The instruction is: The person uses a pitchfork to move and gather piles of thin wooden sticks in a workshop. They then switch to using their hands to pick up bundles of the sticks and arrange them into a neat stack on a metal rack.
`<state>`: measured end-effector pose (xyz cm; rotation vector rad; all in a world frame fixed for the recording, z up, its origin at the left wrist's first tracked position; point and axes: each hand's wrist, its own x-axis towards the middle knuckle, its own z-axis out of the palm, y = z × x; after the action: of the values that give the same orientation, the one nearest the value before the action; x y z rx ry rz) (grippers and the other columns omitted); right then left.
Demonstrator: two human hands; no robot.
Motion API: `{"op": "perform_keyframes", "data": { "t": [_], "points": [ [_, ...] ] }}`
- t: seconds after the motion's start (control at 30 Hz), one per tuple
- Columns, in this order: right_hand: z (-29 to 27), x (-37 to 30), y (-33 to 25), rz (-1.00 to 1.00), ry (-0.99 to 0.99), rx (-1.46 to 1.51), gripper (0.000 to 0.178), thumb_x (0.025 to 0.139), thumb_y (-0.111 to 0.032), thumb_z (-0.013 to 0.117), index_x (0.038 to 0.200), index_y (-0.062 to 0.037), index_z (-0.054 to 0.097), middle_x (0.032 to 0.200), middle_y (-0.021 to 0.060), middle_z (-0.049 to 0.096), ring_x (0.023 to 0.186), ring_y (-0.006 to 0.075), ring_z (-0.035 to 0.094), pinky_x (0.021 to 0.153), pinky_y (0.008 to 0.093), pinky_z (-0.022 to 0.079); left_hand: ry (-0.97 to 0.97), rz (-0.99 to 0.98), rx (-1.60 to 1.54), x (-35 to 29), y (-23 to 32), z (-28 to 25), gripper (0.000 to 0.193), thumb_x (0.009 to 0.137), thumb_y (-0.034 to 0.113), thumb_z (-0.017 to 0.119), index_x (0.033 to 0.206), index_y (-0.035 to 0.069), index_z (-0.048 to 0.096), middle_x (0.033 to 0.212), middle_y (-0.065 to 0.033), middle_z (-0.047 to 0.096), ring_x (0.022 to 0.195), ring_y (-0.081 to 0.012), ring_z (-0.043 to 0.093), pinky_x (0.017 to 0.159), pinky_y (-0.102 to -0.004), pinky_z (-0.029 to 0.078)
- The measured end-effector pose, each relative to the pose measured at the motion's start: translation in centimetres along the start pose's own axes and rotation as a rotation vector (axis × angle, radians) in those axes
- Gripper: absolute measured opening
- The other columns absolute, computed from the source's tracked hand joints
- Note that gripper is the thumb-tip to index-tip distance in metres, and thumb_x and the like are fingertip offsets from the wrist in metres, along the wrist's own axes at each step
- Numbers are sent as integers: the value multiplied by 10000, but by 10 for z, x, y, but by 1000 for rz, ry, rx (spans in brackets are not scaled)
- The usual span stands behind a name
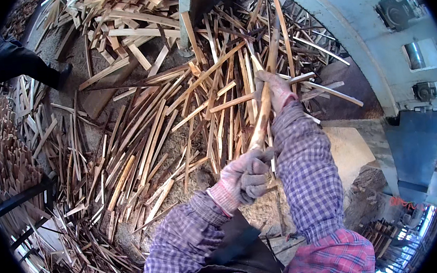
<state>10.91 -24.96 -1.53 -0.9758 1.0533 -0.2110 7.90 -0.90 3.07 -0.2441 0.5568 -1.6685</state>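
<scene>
While a great heap of wood strips (140, 138) covers the ground from the top of the view down to the lower left, a pale blue machine housing (376, 34) curves along the upper right. Sawdust (201, 174) shows in patches between the strips, and a pale slab (349, 151) lies to the right of the arms. At the far left, thin sticks stand packed on end in a rack (7, 155). Another person's dark trouser leg and shoe (30, 64) stand at the upper left, well apart from the work.

Both forearms, in checked purple sleeves, come up from the lower edge. A long wooden stick (263, 106) runs slanted from the near hand up toward the heap, its far end among the strips. The left hand (245, 175), in a worn grey glove with a pink cuff, has its fingers curled tight around the stick's lower end. The right hand (276, 90), gloved likewise, is wrapped closed around the stick farther up, just above the pile.
</scene>
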Motion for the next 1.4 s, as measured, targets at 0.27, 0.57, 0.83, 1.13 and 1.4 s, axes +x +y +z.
{"op": "perform_keyframes", "data": {
  "t": [0.27,0.57,0.83,1.13,1.4],
  "points": [
    [-37,-60,32,67,34,-12,190,813,-191,606,841,-5,575,589,57,536,412,183,506,397,299,465,176,-39,66,-21,-73,-35,404,873,273,546,1187,40,442,670,35,530,407,-78,369,401,-275,302],
    [13,-221,99,43,60,-108,238,791,-288,635,864,-65,596,626,-18,551,484,100,525,491,246,475,275,4,150,-157,-157,-50,353,886,255,547,1125,6,475,661,18,549,383,-80,381,372,-249,312],
    [87,-331,184,44,65,77,190,806,-251,651,786,-75,581,563,-10,524,444,120,514,413,246,478,289,-26,224,-327,-195,-82,308,885,209,530,1110,16,448,652,15,504,392,-64,366,373,-235,309],
    [160,-411,209,102,122,287,147,804,-168,656,822,-32,603,617,30,569,450,121,546,376,262,517,532,-87,333,-443,-203,-40,303,907,197,500,1122,-16,499,643,8,488,388,-73,355,377,-263,308],
    [127,-298,179,163,56,218,152,811,-190,644,864,-67,574,571,31,554,447,139,548,409,285,507,630,-86,230,-355,-135,-14,289,845,193,590,1039,-15,541,569,11,491,341,-67,372,308,-227,281]
  ]
}}
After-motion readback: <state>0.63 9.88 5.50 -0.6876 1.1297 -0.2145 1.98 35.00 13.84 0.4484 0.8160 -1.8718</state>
